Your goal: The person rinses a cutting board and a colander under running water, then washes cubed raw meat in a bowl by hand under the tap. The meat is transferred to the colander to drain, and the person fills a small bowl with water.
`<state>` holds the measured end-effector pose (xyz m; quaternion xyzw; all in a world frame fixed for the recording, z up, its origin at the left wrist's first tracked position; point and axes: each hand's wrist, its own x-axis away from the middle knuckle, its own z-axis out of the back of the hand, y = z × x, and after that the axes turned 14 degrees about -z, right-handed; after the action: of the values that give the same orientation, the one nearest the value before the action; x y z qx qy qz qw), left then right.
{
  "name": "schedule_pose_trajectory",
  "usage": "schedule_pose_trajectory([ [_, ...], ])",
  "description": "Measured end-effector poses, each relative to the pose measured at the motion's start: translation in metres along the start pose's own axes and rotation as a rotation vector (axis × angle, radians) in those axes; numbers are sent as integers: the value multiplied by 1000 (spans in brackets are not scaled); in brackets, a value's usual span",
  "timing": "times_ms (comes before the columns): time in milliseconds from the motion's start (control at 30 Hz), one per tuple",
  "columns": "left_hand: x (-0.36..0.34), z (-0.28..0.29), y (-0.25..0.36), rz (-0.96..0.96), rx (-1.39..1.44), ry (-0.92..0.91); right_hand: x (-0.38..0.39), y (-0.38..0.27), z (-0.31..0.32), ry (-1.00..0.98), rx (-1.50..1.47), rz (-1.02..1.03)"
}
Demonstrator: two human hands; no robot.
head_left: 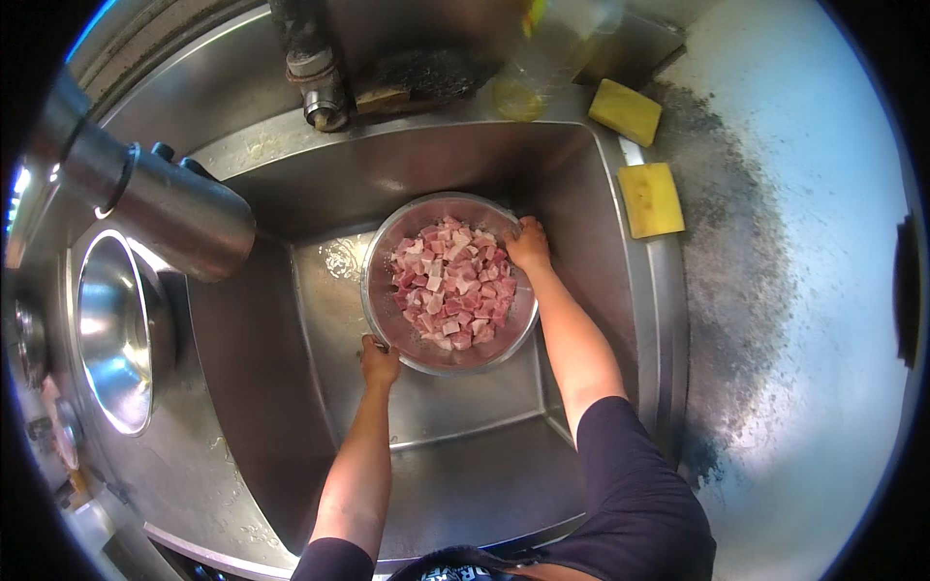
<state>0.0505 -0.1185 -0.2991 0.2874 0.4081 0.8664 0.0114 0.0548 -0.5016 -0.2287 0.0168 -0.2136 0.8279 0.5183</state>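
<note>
A round metal bowl [383, 334] is in the deep steel sink [436, 474], held between my two hands. Diced raw meat [453, 281], pink with pale fatty pieces, lies heaped in its middle. My left hand [380, 362] is closed on the near left part of the rim. At the far right of the rim, my right hand [528, 242] grips the bowl, its fingertips curled over the edge. The undersides of the bowl and of both hands are hidden.
An empty metal bowl [114, 329] stands on the left counter, beside a large steel cylinder [184, 208]. A faucet [323, 102] hangs over the back rim. Two yellow sponges [651, 200] and a clear bottle of yellow liquid [523, 92] line the back right edge, against a stained wall [775, 290].
</note>
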Motion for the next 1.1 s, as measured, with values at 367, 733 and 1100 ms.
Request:
schedule_pose_trajectory([
  [367,124,137,13,-42,253,-83,149,3,58,-67,-408,-9],
  [733,230,257,97,-243,290,-13,255,-3,136,113,-314,199],
  [1100,265,319,145,-620,252,238,304,-36,227,139,-319,336],
])
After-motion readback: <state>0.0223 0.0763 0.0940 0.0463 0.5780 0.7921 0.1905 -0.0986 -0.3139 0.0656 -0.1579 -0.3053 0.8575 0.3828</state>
